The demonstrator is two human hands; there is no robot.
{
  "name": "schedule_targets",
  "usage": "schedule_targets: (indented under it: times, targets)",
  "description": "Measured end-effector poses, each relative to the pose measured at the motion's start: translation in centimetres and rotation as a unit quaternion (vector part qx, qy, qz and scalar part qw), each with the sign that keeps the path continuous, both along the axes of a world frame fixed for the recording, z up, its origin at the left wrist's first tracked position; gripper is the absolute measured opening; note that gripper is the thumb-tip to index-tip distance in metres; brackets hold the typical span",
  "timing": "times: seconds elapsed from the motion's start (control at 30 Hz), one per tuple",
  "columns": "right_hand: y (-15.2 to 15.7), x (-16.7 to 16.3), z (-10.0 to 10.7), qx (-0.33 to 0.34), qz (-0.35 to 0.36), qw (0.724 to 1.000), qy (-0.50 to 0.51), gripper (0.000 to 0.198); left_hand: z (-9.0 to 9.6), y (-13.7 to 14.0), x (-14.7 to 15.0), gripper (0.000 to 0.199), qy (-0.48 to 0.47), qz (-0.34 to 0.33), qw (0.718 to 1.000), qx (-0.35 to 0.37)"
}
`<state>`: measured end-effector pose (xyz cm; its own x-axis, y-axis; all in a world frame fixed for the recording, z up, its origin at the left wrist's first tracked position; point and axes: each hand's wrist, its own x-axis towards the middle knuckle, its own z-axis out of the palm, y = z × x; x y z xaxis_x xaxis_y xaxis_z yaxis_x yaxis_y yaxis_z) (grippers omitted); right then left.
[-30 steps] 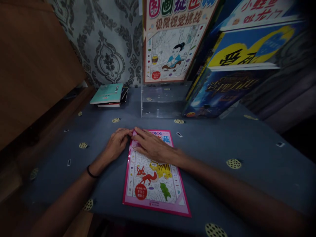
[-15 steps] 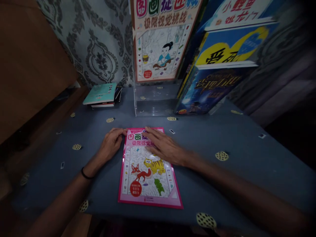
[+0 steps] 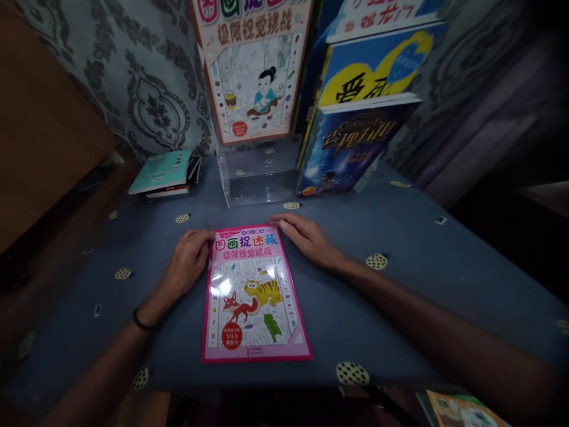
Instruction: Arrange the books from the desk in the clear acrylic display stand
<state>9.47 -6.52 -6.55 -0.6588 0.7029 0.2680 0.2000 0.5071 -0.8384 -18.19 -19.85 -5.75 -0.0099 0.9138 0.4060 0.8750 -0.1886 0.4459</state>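
A picture book [image 3: 253,320] with a pink border lies flat, its cover up, showing a fox and a striped yellow cat. At its upper left edge rests my left hand [image 3: 186,261], fingers bent and loosely apart, their tips touching the edge without visibly gripping it. My right hand [image 3: 311,240] lies by the upper right corner, its fingers stretched out and the fingertips at that corner. The undersides of both hands are hidden.
A clear acrylic stand [image 3: 260,187] behind holds an orange-bordered picture book [image 3: 253,89], a dark blue book [image 3: 347,148] and a blue-and-yellow book [image 3: 377,65]. A small book stack [image 3: 162,172] sits back left on the blue tablecloth [image 3: 355,320]. Another book [image 3: 462,409] shows below the front edge.
My right hand has slid off the cover's title to the upper right corner, uncovering the lettering. My left hand stays at the left edge. The view has shifted right.
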Motion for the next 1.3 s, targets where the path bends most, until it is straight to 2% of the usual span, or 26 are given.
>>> schedule_targets:
  times: [0.1,0.2,0.27,0.37,0.5,0.6,0.73,0.8,0.9,1.07,1.17,1.3]
  targets:
    - [0.6,-0.1,-0.4,-0.069,-0.004,0.996,0.051,0.050,0.8,0.9,1.3,0.027,0.050,-0.023,0.999,-0.004]
    - [0.8,-0.2,-0.7,-0.093,0.002,0.993,0.073,0.052,1.6,1.7,3.8,0.028,0.049,-0.099,0.994,-0.018]
    - [0.8,-0.1,-0.7,-0.075,0.004,0.994,0.073,0.052,1.9,1.6,5.9,0.030,0.053,-0.166,0.984,-0.033]
    - [0.6,0.0,-0.6,-0.024,0.008,0.998,0.050,0.050,2.0,0.6,8.9,0.035,0.120,-0.241,0.961,-0.060]
    - [0.5,0.2,-0.4,0.032,0.015,0.999,0.022,0.044,1.7,-1.1,11.0,0.038,0.221,-0.261,0.936,-0.081]
    - [0.5,0.3,-0.3,0.052,0.014,0.998,0.009,0.042,1.6,-1.6,10.8,0.034,0.242,-0.256,0.933,-0.072]
    - [0.6,0.4,-0.2,0.057,0.014,0.998,0.004,0.040,2.1,-1.0,9.8,0.032,0.218,-0.280,0.933,-0.059]
    - [0.8,0.4,-0.3,0.050,0.016,0.999,0.015,0.039,2.3,0.2,9.3,0.033,0.187,-0.291,0.936,-0.056]
    - [1.2,0.2,-0.6,0.017,0.022,0.998,0.048,0.039,2.1,2.8,8.7,0.037,0.154,-0.269,0.950,-0.042]
    - [1.6,0.0,-1.1,-0.032,0.029,0.995,0.085,0.039,0.7,5.8,8.3,0.036,0.186,-0.250,0.949,-0.035]
    - [1.6,0.1,-1.1,-0.033,0.020,0.996,0.083,0.038,0.3,5.7,8.1,0.037,0.187,-0.254,0.949,-0.028]
    - [1.6,0.1,-1.1,-0.014,0.010,0.998,0.068,0.041,0.8,4.6,8.0,0.039,0.179,-0.261,0.947,-0.048]
